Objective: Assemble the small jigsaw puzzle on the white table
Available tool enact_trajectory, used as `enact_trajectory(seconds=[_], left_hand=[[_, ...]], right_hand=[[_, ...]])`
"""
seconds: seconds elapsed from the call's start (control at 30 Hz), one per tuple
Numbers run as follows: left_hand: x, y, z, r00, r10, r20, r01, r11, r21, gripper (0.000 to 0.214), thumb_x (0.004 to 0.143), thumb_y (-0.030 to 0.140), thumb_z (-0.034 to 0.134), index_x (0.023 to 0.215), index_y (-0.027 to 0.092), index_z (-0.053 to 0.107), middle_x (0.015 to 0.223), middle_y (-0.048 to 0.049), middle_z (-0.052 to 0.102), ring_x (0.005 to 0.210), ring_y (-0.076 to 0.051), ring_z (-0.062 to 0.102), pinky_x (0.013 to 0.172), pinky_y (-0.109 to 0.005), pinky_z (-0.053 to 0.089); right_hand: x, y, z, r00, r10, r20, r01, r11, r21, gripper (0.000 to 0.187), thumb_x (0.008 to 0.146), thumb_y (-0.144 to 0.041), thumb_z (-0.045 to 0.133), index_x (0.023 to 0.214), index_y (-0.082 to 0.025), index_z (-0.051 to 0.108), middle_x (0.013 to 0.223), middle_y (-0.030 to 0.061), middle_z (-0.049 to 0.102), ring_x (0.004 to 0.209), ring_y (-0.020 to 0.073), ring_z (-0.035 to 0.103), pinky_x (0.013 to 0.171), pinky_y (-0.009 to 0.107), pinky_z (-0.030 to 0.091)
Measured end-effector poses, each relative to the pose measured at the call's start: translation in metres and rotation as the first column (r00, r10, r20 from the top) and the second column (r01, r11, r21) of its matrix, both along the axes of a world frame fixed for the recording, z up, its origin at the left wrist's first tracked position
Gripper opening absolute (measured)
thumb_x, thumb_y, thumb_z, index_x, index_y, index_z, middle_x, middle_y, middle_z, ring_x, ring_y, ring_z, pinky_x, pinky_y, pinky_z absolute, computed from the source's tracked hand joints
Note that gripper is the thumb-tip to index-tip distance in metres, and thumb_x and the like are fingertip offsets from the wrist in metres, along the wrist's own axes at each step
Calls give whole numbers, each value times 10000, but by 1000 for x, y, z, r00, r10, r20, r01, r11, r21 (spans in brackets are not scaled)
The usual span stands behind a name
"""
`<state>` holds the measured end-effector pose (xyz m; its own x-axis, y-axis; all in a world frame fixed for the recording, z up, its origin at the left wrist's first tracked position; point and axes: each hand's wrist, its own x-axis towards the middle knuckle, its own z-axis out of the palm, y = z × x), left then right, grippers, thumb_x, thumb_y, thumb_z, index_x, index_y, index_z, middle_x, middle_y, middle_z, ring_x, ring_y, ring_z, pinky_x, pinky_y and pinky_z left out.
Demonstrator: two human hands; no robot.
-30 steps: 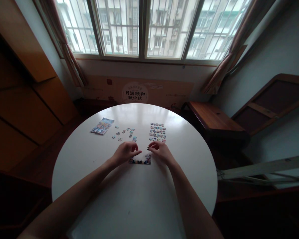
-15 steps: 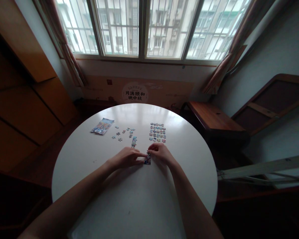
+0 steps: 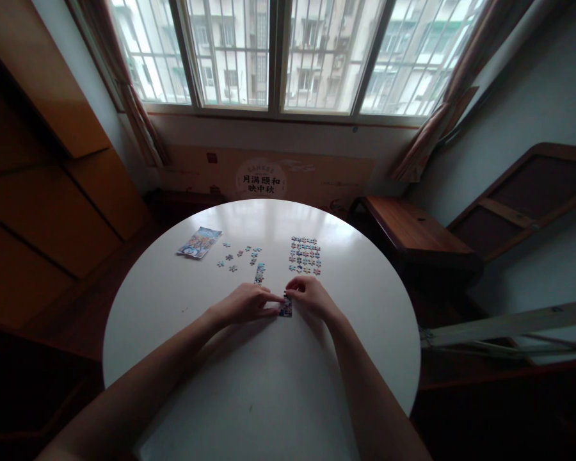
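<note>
In the head view, a small joined block of jigsaw puzzle pieces [image 3: 287, 308] lies on the white round table between my hands. My left hand [image 3: 244, 301] is at its left side, index finger stretched out and touching it, thumb lower down and apart from that finger. With thumb and fingers pinched, my right hand [image 3: 310, 294] is at the block's top edge on a jigsaw puzzle piece [image 3: 285, 292], mostly covered by the fingertips. Just beyond my left hand lies a narrow joined strip of puzzle pieces [image 3: 259, 273].
Several loose puzzle pieces [image 3: 233, 269] are scattered at the left middle. Other pieces [image 3: 305, 247] lie in rows beyond my right hand. A colourful picture sheet [image 3: 200, 242] rests at the far left of the round table [image 3: 211, 410]. A wooden bench [image 3: 408, 221] stands behind, right.
The view has shifted very slightly. Both hands stay at the joined block, with hardly any visible movement.
</note>
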<state>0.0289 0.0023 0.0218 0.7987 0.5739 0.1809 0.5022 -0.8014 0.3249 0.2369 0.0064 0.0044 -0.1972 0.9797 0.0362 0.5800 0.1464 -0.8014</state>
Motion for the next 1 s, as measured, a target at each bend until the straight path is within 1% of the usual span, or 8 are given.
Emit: enact_trajectory(seconds=[0.13, 0.27, 0.53, 0.7, 0.83, 0.93, 1.0], left_hand=[[1, 0, 1, 1000, 4, -7, -4, 1000, -1, 285, 866, 376, 519, 1102, 298, 659, 650, 11, 592, 531, -78, 484, 531, -216, 328], [1, -1, 0, 1000, 17, -5, -17, 1000, -8, 280, 871, 384, 512, 1100, 310, 657, 646, 14, 589, 538, -82, 487, 539, -216, 330], [1, -1, 1, 1000, 12, -1, -12, 1000, -19, 295, 881, 401, 492, 1100, 293, 657, 654, 11, 598, 532, -78, 479, 539, -211, 337], [1, -1, 2, 1000, 22, -3, -23, 999, -26, 289, 873, 406, 502, 1092, 302, 661, 645, 19, 590, 525, -76, 482, 539, -206, 339], [1, -2, 3, 1000, 25, 9, -25, 999, -34, 284, 869, 395, 511, 1079, 290, 670, 637, 16, 588, 522, -77, 486, 531, -206, 333], [1, -2, 4, 999, 25, 20, -24, 998, -60, 287, 866, 393, 515, 1076, 278, 674, 645, 12, 595, 519, -75, 479, 529, -205, 333], [1, -1, 3, 999, 30, 33, -27, 995, -96, 300, 859, 396, 525, 1091, 270, 667, 666, 10, 610, 523, -73, 478, 530, -202, 339]], right_hand=[[-1, 0, 0, 997, -11, 76, 8, 999, 38, 87, 702, -184, 646, 756, -146, 702, 655, 17, 634, 619, 117, 532, 571, 217, 374], [-2, 0, 0, 994, -8, 113, 3, 999, 46, 91, 703, -175, 649, 766, -140, 704, 649, 14, 611, 608, 110, 517, 563, 213, 362], [-2, 0, -3, 994, -1, 107, -5, 998, 57, 97, 699, -170, 645, 778, -149, 697, 640, 7, 609, 589, 106, 520, 562, 211, 373], [-3, -2, 2, 995, -6, 101, 1, 999, 48, 126, 701, -171, 640, 814, -148, 691, 663, 13, 620, 616, 112, 544, 582, 210, 395], [-3, -4, 5, 996, -21, 82, 19, 1000, 25, 136, 690, -169, 648, 818, -140, 685, 653, 10, 616, 600, 109, 543, 567, 204, 397], [-3, -4, 5, 996, -37, 76, 33, 998, 54, 133, 688, -182, 647, 811, -144, 680, 647, 7, 614, 597, 110, 543, 573, 206, 403], [-3, -3, 4, 993, -73, 92, 65, 994, 89, 125, 700, -199, 633, 807, -153, 678, 655, 11, 621, 604, 116, 548, 589, 214, 407]])
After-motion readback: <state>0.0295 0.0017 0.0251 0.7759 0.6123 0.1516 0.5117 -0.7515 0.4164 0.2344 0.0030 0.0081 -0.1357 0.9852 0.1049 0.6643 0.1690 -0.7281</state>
